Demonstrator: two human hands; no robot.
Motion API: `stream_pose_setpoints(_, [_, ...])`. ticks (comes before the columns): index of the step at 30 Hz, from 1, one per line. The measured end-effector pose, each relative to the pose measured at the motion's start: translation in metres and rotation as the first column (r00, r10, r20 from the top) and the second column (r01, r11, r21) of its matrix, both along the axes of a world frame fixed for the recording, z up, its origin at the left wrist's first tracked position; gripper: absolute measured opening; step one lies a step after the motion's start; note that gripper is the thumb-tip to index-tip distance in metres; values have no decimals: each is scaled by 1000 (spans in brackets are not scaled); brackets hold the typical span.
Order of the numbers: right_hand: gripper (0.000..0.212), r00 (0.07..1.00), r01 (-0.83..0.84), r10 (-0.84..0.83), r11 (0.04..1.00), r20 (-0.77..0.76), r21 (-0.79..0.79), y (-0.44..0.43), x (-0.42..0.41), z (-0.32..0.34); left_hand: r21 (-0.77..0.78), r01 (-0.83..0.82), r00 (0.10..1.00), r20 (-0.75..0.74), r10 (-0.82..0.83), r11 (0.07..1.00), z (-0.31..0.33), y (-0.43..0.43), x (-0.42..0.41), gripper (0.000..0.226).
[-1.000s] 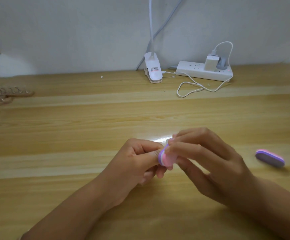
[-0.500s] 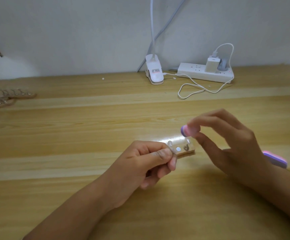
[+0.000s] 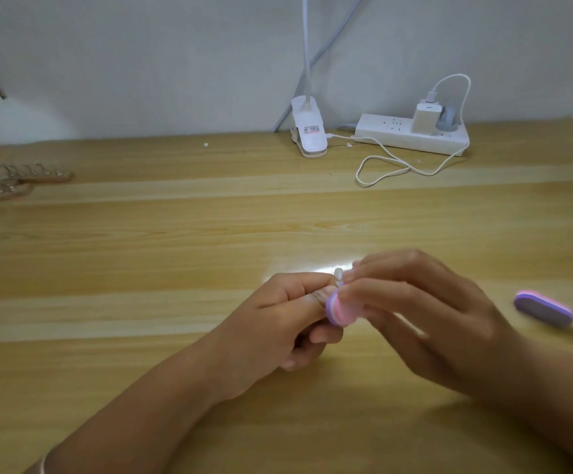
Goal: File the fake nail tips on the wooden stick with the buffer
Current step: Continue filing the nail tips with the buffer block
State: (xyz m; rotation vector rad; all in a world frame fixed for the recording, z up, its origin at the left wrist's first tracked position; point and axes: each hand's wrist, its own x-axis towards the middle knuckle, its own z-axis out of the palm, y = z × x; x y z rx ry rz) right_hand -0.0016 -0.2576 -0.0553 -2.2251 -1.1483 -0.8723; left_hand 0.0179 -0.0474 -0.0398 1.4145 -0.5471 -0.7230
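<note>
My left hand (image 3: pixel 278 319) grips the wooden stick with clear fake nail tips; only one tip (image 3: pixel 338 273) shows above the fingers, the rest is hidden between both hands. My right hand (image 3: pixel 415 313) pinches a small pink and purple buffer (image 3: pixel 338 309) and holds it against the stick, right beside my left thumb. The right hand is blurred.
A second purple and pink buffer (image 3: pixel 543 307) lies on the wooden table (image 3: pixel 141 241) to the right. More sticks with nail tips (image 3: pixel 11 181) lie at the far left. A clip lamp base (image 3: pixel 309 131), a power strip (image 3: pixel 411 135) and a looped white cable (image 3: pixel 391 169) sit at the back.
Half a second ago my right hand had lifted the buffer up and right, away from the stick. It has come back down and left onto the nail tips.
</note>
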Motion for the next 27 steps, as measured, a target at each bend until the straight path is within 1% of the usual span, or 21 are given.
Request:
stream_pose_setpoints(2, [17, 998, 68, -68, 997, 10, -22, -9, 8, 5, -17, 16, 1000, -25, -17, 1000, 1, 1, 1, 28])
stream_pose_setpoints(4, [16, 995, 103, -102, 993, -10, 56, -13, 10, 9, -48, 33, 997, -62, -36, 998, 2, 1, 2, 28])
stream_pose_setpoints(6, [21, 998, 57, -52, 987, -41, 150, -5, 2, 8, -93, 61, 990, -121, -72, 994, 1, 2, 2, 28])
stream_pose_setpoints(7, [20, 999, 19, -13, 985, -37, 174, 1, -3, 5, -130, 88, 980, -168, -109, 988, 1, 3, 2, 27])
stream_pose_setpoints(9, [20, 1000, -31, 31, 985, 2, 169, 6, -10, 1, -233, 153, 940, -264, -214, 960, 3, 4, 1, 24])
stream_pose_setpoints(10, [20, 1000, -28, 27, 986, 6, 164, 5, -9, 2, -275, 169, 921, -298, -251, 947, 4, 5, 2, 24])
stream_pose_setpoints(12, [23, 1000, 12, -9, 983, -17, 182, 0, -4, 4, -310, 171, 902, -333, -275, 935, 6, 6, 3, 25])
stream_pose_setpoints(14, [24, 1000, 15, -8, 976, -29, 217, 1, -5, 5, -317, 164, 897, -345, -275, 934, 6, 6, 4, 25])
stream_pose_setpoints(15, [23, 1000, -13, 18, 973, -18, 229, 4, -7, 5, -315, 160, 897, -348, -271, 935, 6, 6, 4, 24])
stream_pose_setpoints(17, [19, 997, -75, 72, 977, 25, 197, 10, -11, 1, -310, 150, 898, -355, -261, 939, 5, 5, 4, 24])
stream_pose_setpoints(18, [18, 997, -78, 73, 983, 35, 164, 10, -10, 0, -302, 148, 900, -354, -255, 942, 5, 6, 4, 25])
stream_pose_setpoints(20, [19, 1000, -9, 10, 991, -4, 135, 3, -2, 0, -276, 138, 909, -346, -232, 951, 6, 6, 5, 27])
stream_pose_setpoints(22, [21, 996, 77, -68, 984, -59, 158, -2, 5, 2, -239, 112, 919, -344, -192, 965, 7, 6, 6, 28])
stream_pose_setpoints(23, [21, 995, 90, -79, 980, -66, 175, -1, 4, 3, -224, 100, 924, -341, -174, 969, 6, 5, 6, 27])
stream_pose_setpoints(25, [24, 999, 41, -34, 982, -40, 185, 5, -3, 2, -226, 88, 928, -336, -162, 970, 5, 5, 5, 27])
stream_pose_setpoints(27, [23, 999, -30, 32, 989, -7, 145, 10, -7, -2, -240, 90, 930, -327, -168, 967, 5, 5, 4, 26])
